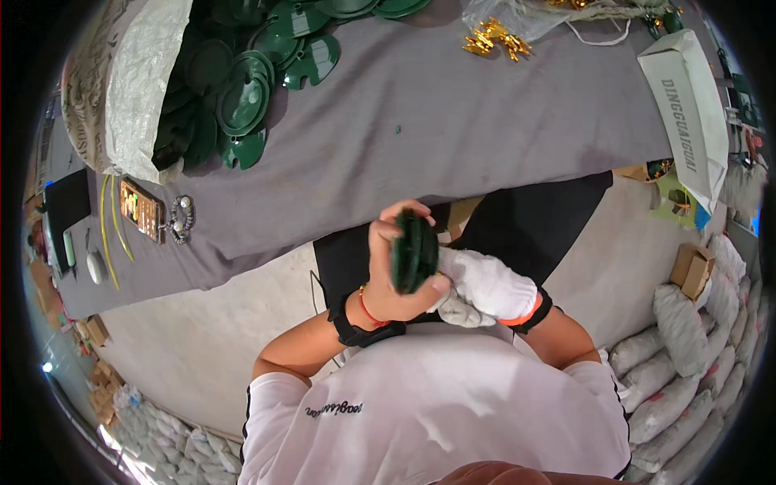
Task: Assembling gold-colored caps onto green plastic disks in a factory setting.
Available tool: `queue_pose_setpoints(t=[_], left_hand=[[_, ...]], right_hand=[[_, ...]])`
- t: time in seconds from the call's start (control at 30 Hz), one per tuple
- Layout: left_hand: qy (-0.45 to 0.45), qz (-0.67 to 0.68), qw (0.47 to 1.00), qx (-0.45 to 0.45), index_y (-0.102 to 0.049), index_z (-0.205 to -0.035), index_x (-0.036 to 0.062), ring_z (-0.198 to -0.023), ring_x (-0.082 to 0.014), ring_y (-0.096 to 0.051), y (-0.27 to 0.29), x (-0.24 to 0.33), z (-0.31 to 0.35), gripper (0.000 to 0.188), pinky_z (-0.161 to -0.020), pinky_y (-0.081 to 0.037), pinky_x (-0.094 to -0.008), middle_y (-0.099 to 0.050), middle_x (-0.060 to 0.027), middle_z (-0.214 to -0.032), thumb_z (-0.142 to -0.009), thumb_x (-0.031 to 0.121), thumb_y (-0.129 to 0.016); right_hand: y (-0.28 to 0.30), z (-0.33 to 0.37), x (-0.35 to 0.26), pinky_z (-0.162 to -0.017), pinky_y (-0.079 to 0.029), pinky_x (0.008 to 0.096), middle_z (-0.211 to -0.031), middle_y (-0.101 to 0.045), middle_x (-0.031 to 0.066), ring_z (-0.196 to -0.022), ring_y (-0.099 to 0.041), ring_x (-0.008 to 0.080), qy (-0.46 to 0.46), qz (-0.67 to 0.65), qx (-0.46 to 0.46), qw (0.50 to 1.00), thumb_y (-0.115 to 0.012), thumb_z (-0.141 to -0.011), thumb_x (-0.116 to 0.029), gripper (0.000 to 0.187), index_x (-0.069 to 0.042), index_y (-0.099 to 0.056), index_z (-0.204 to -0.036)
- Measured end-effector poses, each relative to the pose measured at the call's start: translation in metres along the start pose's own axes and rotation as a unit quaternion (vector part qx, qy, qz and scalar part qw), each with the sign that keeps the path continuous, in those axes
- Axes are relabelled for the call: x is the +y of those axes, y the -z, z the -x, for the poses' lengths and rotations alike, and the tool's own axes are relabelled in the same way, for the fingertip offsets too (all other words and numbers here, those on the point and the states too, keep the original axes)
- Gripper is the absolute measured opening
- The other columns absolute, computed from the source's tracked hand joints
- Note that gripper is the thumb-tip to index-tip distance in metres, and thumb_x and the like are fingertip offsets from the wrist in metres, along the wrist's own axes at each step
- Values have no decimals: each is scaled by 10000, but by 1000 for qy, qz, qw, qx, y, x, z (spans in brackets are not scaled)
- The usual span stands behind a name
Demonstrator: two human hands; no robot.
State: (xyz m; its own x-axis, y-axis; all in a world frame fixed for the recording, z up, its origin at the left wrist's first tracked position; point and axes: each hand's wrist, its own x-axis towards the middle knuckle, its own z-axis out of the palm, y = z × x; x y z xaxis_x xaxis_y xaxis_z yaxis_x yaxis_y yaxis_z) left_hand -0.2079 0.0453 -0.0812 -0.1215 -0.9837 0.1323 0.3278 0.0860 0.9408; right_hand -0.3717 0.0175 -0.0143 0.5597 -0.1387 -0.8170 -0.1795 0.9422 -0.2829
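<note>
My bare left hand [386, 271] is wrapped round a small stack of dark green plastic discs [415, 252], held edge-up in front of my chest and slightly blurred. My right hand [483, 289] wears a white knitted glove with an orange cuff. Its fingers are curled in close to the lower right side of the stack; what they grip, if anything, is hidden. More glossy green discs [244, 101], some with notched rims, spill out of a white woven sack [145, 89] at the far left of the table.
A grey cloth covers the table [477, 121]. On it lie a phone [142, 210], a beaded bracelet [181, 220], yellow strips [110, 234] and gold pieces [496, 39] beside a clear bag. A white box [685, 121] stands at the right edge. Filled sacks [671, 388] line the floor at right.
</note>
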Motion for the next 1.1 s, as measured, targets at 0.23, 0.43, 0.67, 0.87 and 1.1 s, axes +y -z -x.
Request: queue_pose_setpoints(t=[0.23,0.43,0.67,0.87,1.1], left_hand=[[33,120,984,131,-431,-1227,9,-1122,-251,-518,7,21,-41,606,-980,-426,-436,-477,-151,-1250,-832,382,-700],[59,254,963,72,-435,-1361,28,-1203,-271,-501,47,5,-56,785,-1000,-412,-426,-463,-136,-1361,-907,668,-414],[93,263,958,65,-446,-1351,28,-1184,-267,-515,45,6,-59,796,-974,-429,-409,-483,-138,-1345,-908,687,-390],[77,248,963,68,-446,-1348,22,-1190,-253,-509,42,3,-59,819,-975,-426,-386,-488,-131,-1337,-902,706,-372],[97,188,975,67,-365,-1343,16,-1206,-217,-486,10,13,-34,787,-1018,-386,-377,-490,-144,-1303,-880,628,-541]], right_hand=[[40,-23,43,-429,-385,265,-610,-546,19,-457,-471,93,244,346,312,850,-541,-948,-447,410,-44,-610,-919],[16,25,-41,-614,-472,246,-751,-639,28,-647,-564,78,349,155,318,868,-617,-940,-176,215,9,-651,-1044],[85,-23,-139,-807,-511,425,-980,-648,168,-932,-626,349,392,485,654,429,-641,-862,-281,469,-27,-544,-1245],[52,0,-96,-828,-520,344,-1055,-663,176,-941,-657,239,461,354,504,639,-706,-843,-196,383,-22,-607,-1170],[-5,-32,-13,-757,-532,261,-1109,-659,137,-937,-648,140,597,227,211,740,-815,-754,-57,410,1,-575,-1081]])
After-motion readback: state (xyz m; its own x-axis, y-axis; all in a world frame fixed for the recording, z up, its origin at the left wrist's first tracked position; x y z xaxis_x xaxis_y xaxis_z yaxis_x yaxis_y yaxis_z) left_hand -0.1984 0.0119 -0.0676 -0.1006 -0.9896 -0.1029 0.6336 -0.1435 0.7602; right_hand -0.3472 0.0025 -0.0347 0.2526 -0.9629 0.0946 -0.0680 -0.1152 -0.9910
